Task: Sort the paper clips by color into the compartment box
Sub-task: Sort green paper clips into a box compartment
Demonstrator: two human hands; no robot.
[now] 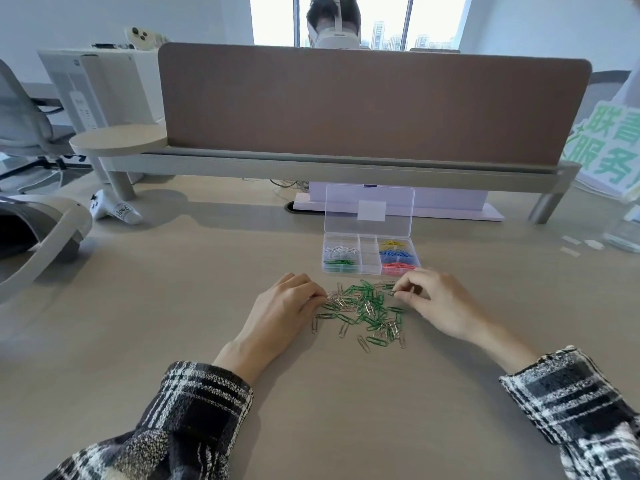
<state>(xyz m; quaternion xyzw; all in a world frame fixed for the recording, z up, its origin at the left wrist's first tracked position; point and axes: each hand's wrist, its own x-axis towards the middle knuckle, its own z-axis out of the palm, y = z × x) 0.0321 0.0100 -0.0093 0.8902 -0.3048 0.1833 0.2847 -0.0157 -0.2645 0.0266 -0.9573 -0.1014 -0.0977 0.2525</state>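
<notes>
Open room: beige desk (346,410) bare nearside. Heap of green and silver wire paper clips (367,313) just short of clear plastic compartment box (369,268), lid up. Grip: right hand (438,303) pinches one clip; left hand (282,308) curls fingers onto silver ones, hold unclear.

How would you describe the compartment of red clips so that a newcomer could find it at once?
Below the brown desk screen stands a clear box with its lid up. In its right-hand column, the nearest compartment holds red clips; those behind it hold blue clips, then yellow clips.
</notes>
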